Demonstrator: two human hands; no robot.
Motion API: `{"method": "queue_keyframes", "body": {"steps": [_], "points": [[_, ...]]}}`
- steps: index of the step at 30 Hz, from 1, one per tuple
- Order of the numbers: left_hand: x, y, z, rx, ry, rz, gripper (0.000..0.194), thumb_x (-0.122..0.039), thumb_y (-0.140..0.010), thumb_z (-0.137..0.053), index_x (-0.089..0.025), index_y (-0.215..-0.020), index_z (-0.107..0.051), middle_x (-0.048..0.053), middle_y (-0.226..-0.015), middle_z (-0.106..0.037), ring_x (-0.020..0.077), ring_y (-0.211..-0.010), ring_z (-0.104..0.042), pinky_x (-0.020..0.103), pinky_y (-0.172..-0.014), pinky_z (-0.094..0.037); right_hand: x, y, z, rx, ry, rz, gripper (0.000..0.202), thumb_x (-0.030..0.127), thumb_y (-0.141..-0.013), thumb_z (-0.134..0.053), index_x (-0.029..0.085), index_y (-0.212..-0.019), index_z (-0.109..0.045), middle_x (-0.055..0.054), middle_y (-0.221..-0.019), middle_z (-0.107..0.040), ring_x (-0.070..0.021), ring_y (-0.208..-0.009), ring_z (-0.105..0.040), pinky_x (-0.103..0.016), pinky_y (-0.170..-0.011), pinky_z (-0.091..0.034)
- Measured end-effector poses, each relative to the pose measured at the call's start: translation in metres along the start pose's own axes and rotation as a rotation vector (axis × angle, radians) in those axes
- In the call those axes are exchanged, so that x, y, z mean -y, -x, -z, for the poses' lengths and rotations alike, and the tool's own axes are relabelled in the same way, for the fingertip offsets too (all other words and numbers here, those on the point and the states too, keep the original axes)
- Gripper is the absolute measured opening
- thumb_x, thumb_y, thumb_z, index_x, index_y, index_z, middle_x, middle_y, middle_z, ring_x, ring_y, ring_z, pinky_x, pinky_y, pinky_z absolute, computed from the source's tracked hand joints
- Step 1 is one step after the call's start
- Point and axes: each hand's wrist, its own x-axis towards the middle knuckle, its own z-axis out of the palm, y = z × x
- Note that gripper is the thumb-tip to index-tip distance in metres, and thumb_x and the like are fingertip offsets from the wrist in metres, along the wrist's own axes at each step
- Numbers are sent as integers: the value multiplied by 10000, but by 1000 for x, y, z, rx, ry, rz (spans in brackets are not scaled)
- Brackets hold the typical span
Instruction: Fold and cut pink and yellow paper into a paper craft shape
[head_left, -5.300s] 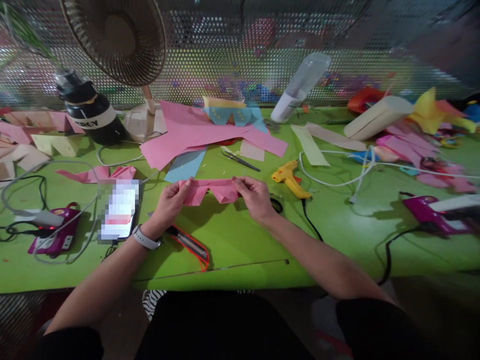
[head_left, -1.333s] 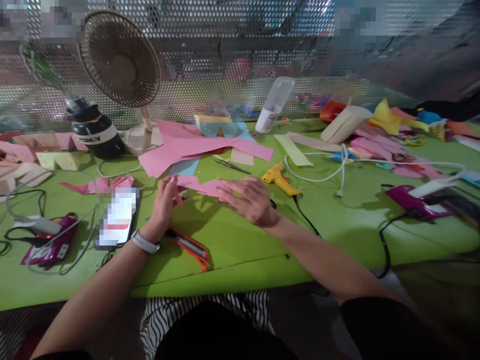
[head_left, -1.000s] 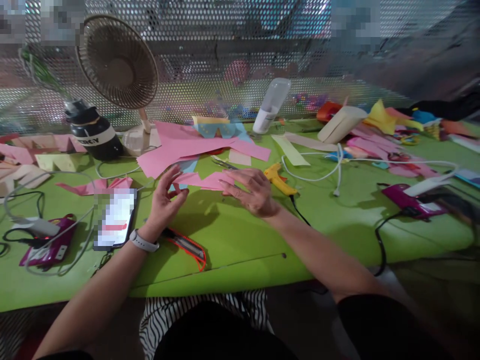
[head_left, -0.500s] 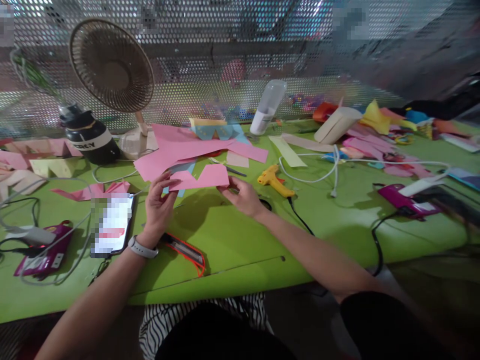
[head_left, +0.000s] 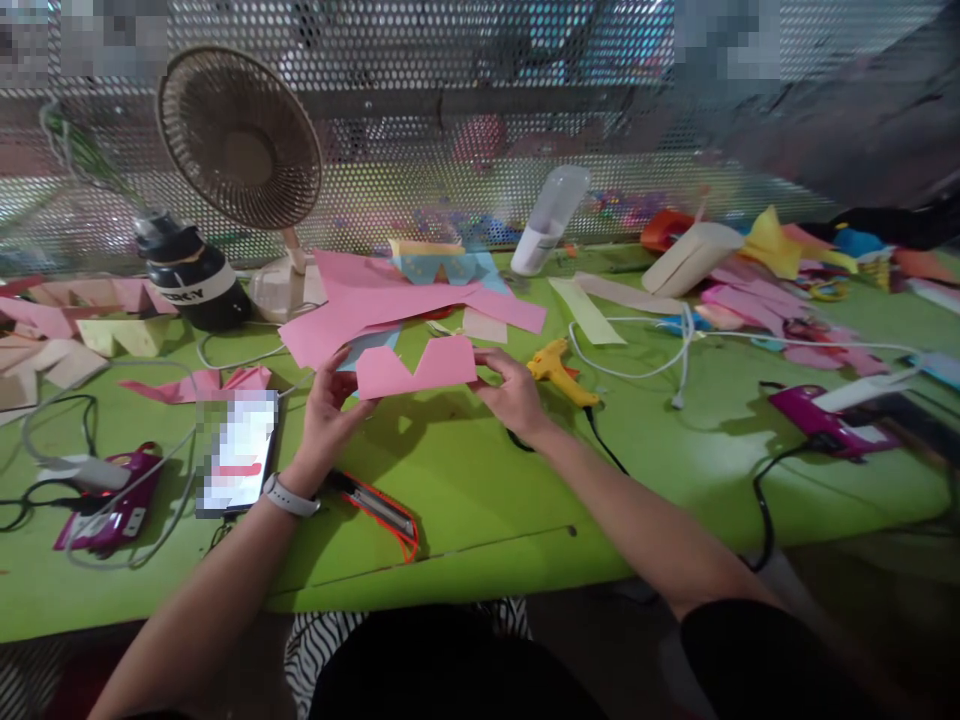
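Note:
A pink paper piece (head_left: 417,372) with a V-shaped notch in its top edge is held up over the green table between my hands. My left hand (head_left: 328,408) pinches its left end between thumb and fingers. The right end is gripped by my right hand (head_left: 513,392). Larger pink sheets (head_left: 337,300) lie just behind, beside a blue cutout (head_left: 435,268). Below the held paper, an orange-edged cutter (head_left: 379,508) rests on the table. A yellow glue gun (head_left: 561,374) lies right of my right hand.
The green table (head_left: 480,575) carries a phone (head_left: 241,455) at left, two purple power strips (head_left: 112,500), a black jar (head_left: 191,280), a fan (head_left: 244,140), a clear bottle (head_left: 549,222), a paper roll (head_left: 694,258) and loose cables. Folded paper pieces lie at far left.
The pink paper and both hands have shifted slightly right, and the paper now shows its face and notch more fully. The whole view has also shifted a little.

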Motion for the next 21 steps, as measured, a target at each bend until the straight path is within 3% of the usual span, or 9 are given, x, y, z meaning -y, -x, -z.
{"method": "queue_keyframes", "body": {"steps": [6, 12, 15, 18, 21], "points": [[-4, -1, 3, -35, -46, 20, 603, -204, -712, -794, -264, -1266, -563, -12, -887, -587, 133, -842, -619, 309, -856, -555, 7, -2, 3, 85, -95, -151, 172, 283, -740, -677, 201, -892, -675, -52, -947, -706, -212, -914, -644, -390, -870, -524], [-10, 0, 3, 8, -6, 82, 578, -207, -702, -796, -268, -1236, -585, -15, -895, -564, 124, -819, -591, 261, -782, -545, 6, -3, 10, 348, -415, -300, 329, 234, -676, -643, 196, -1003, -632, -49, -995, -686, -204, -953, -629, -375, -885, -503], [-11, -1, 4, 42, -51, 57, 599, -206, -689, -797, -259, -1245, -579, 8, -959, -594, 137, -842, -598, 266, -768, -546, 6, -4, 11, 454, -538, -316, 438, 329, -695, -576, 201, -1111, -620, -73, -1077, -691, -219, -993, -631, -395, -894, -504], [-9, -2, 6, 46, -118, 5, 621, -204, -680, -791, -256, -1259, -573, 23, -981, -604, 159, -860, -607, 294, -769, -555, 10, -5, 10, 430, -571, -386, 423, 465, -777, -537, 188, -1079, -641, -82, -1021, -696, -217, -938, -638, -377, -842, -516], [-7, -2, 8, 79, -163, -30, 631, -226, -705, -776, -251, -1296, -556, 17, -930, -596, 173, -872, -617, 331, -827, -552, 16, -6, 10, 367, -552, -463, 359, 500, -776, -672, 188, -953, -652, -40, -893, -672, -168, -821, -617, -311, -785, -504]]}}
